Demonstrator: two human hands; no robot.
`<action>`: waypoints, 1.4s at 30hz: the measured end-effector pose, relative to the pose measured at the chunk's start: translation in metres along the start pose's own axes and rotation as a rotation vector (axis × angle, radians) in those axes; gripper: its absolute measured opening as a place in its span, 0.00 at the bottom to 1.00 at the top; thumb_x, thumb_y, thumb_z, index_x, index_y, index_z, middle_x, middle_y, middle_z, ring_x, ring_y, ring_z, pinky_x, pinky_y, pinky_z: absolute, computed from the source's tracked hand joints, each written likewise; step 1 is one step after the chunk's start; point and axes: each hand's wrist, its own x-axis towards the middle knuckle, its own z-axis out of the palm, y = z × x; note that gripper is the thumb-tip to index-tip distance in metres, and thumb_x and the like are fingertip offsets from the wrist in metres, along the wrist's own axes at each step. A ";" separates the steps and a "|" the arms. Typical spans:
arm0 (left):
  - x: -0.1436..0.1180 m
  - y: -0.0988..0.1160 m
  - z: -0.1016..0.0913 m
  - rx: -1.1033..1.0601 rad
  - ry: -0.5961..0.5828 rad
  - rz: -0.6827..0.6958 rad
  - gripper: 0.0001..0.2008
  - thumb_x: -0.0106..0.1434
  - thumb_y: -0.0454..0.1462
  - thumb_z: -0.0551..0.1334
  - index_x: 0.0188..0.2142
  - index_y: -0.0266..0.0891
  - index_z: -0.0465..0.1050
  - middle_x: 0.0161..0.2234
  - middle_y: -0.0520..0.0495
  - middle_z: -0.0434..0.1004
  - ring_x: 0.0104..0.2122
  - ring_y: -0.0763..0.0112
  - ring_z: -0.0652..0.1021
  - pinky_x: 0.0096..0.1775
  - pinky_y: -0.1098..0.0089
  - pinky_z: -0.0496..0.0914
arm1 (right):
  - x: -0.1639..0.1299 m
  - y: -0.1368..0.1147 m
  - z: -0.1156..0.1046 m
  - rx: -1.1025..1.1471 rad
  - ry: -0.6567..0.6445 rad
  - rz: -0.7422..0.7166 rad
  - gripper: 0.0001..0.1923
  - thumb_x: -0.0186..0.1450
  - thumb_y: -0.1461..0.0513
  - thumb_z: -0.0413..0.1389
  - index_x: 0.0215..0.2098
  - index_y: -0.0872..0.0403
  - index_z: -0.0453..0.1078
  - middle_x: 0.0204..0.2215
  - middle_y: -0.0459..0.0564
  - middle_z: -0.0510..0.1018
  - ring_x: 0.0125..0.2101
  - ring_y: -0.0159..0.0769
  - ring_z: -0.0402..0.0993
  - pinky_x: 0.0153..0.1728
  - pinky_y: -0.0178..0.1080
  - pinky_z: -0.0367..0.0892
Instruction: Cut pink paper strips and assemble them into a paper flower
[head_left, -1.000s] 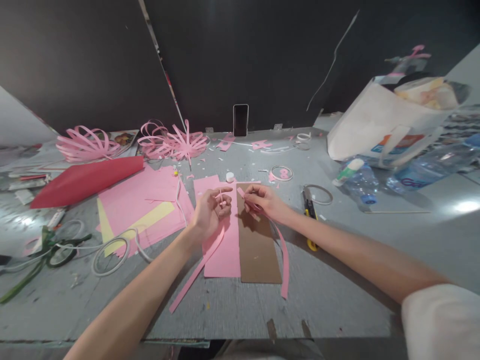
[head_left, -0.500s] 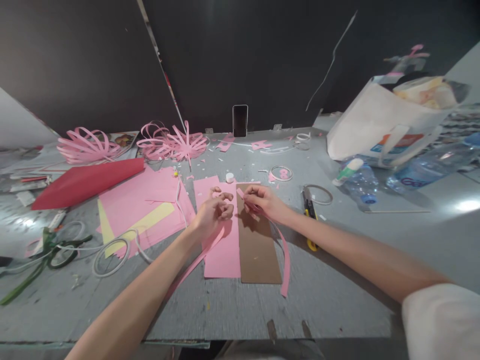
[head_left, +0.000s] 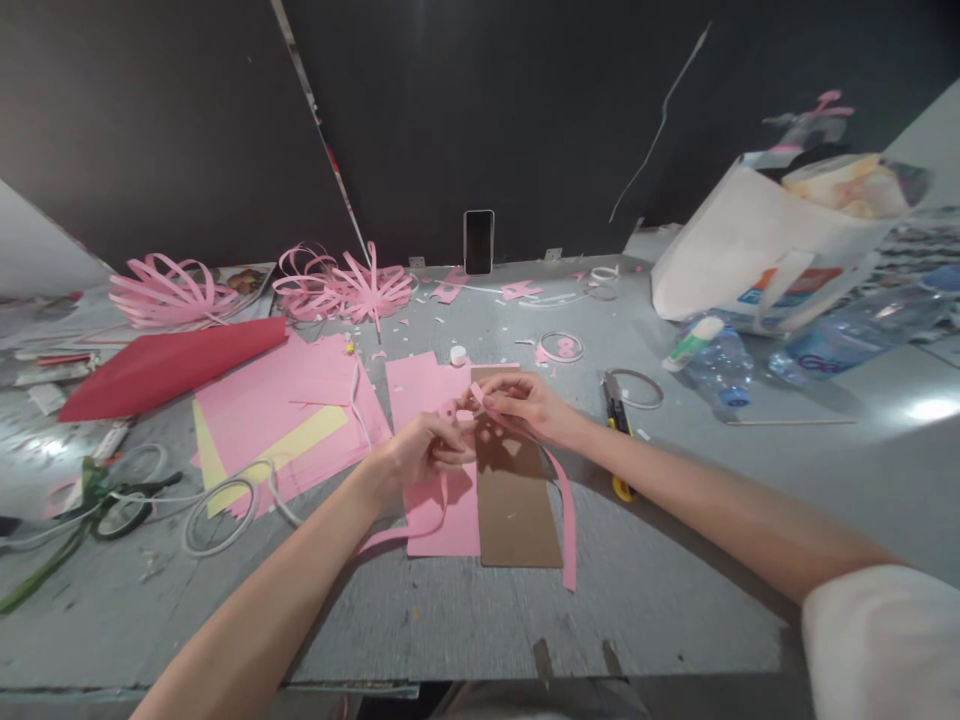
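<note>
Plain pink colours the left strip (head_left: 405, 533), the right strip (head_left: 568, 520) and the sheet (head_left: 442, 530); the card (head_left: 517, 520) is a flat brown. The looped bundles (head_left: 171, 290) are pink too. Yellow shows on one paper (head_left: 322, 427), solid red on the cone (head_left: 180, 368). The cutter (head_left: 619, 430) is black and yellow, the cap (head_left: 458, 355) white, the glue stick (head_left: 694, 343) green and white. Orange and blue print marks the white bag (head_left: 720, 250). Dark flecks dot the grey table (head_left: 675, 580); a pale jagged line crosses the black wall (head_left: 525, 120).
</note>
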 end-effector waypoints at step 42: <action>0.016 0.012 -0.009 0.098 0.514 0.498 0.14 0.60 0.42 0.77 0.32 0.35 0.79 0.25 0.52 0.75 0.23 0.80 0.73 0.27 0.77 0.67 | 0.007 -0.007 -0.002 -0.035 0.256 0.065 0.16 0.59 0.50 0.73 0.34 0.52 0.79 0.23 0.41 0.72 0.23 0.30 0.63 0.23 0.35 0.59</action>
